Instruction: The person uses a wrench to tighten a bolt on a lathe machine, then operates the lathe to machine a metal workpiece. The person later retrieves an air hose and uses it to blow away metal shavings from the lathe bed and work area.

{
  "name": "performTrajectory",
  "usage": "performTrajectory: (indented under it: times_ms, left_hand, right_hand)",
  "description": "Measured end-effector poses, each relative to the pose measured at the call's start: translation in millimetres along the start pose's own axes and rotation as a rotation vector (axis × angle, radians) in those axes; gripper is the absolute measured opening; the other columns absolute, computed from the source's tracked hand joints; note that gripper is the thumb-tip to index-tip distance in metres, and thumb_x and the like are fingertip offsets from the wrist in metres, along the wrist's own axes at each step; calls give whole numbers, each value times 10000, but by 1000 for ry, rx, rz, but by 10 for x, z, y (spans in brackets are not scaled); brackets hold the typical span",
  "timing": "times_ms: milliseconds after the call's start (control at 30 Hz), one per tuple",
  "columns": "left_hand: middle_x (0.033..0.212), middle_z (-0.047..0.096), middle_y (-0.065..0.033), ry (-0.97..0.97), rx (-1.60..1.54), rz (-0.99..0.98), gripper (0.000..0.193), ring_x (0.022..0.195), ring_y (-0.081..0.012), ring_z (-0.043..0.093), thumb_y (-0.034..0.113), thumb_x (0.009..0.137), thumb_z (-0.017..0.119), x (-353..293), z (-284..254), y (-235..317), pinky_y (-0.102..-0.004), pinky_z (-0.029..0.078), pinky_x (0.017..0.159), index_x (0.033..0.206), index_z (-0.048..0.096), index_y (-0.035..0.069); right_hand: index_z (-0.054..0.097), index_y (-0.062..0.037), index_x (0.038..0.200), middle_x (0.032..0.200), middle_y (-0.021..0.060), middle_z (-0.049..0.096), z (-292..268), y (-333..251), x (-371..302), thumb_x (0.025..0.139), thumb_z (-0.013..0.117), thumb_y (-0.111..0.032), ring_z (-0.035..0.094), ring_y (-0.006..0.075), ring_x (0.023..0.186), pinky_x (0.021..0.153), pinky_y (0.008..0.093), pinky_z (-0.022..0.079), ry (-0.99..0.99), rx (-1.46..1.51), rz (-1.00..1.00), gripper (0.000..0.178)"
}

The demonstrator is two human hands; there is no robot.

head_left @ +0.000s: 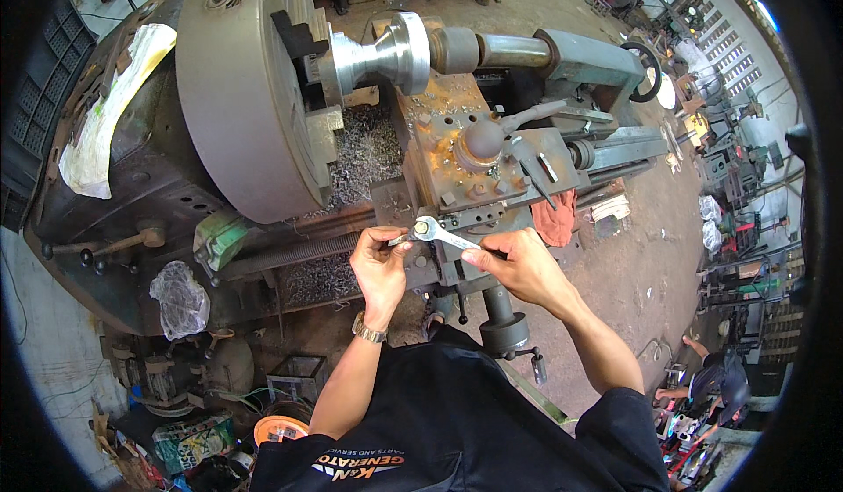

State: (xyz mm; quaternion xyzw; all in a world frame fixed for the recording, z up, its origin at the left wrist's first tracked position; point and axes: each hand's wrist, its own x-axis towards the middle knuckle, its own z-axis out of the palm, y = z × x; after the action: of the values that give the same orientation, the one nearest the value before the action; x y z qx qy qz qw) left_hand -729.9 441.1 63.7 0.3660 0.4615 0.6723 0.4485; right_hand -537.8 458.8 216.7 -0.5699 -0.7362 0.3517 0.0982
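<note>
My right hand (529, 269) grips the shank of a silver spanner (450, 236), its head turned to the left. A bolt head (421, 227) shows inside the spanner's jaw. Just left of it, my left hand (381, 265) is closed in a pinch on a small piece whose kind I cannot make out. Both hands are at the near side of a lathe's rusty tool post (479, 154). Beyond them, a shiny turned metal workpiece (384, 53) sits between the large grey chuck (241, 97) and the tailstock (593, 60).
Metal shavings (362, 154) cover the bed below the chuck. A red cloth (555, 220) lies right of the tool post, and a lever handle (536, 116) sticks out above it. At far right, another person (716, 382) is low down near the floor. A plastic bag (180, 301) hangs at left.
</note>
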Motion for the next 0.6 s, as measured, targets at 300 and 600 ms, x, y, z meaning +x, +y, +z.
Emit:
performTrajectory:
  times_ms: [300,600]
  left_hand:
    - [990,664,-112,-3,-22,22,248,893,-132,636,-189,810,653,7,5,-7,-258,539,817,938,549,-4]
    - [981,666,-110,-3,-42,32,225,906,-139,641,-146,821,686,11,4,-28,-258,532,833,938,555,-5]
  right_hand:
    - [637,42,771,512,90,396,-48,-7,5,922,681,-363,319,131,516,478,366,291,-9,11,-16,434]
    - [623,44,763,523,90,362,-61,6,29,920,685,-362,294,134,531,478,362,274,-25,24,-19,440]
